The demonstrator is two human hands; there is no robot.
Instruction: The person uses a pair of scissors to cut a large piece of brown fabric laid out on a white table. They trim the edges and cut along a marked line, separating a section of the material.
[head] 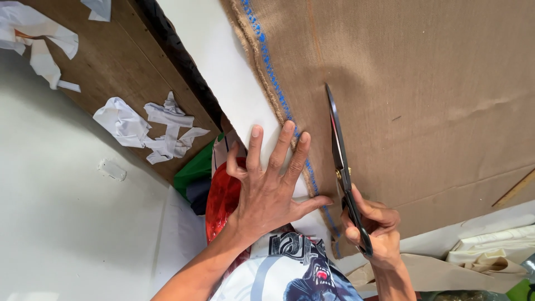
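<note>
Wooden counter seen from above, partly overlaid by white paper and by a broad sheet of tan cloth. Pale floor beyond the counter edge at left; torn white scraps scattered on the bare wood.

Tan cloth: spread flat over most of the upper right, frayed edge running diagonally, with a dotted blue line marked just inside that edge. Laid flat and taut, apparently so that the marked line stays straight under the blades.

Left hand: fully open, holding nothing, palm down, fingers fanned. Fingertips touching the cloth edge and the blue line, heel on the white paper; thumb stretched toward the scissors. Pressed flat beside the marked line, seemingly to pin cloth and paper against shifting. Forearm entering from below, wrist nearly straight.

Right hand: closed around the handles of black scissors, fingers curled, thumb uppermost. Blades close together, point directed away from the body, lying over the cloth just right of the blue line and roughly parallel to it. Whether the blades are fully shut, or already inside the cloth, cannot be told. Wrist bent slightly inward, forearm rising from the lower edge.

Folded cream fabric stacked at lower right; thin wooden stick resting on the cloth near the right margin.
</note>
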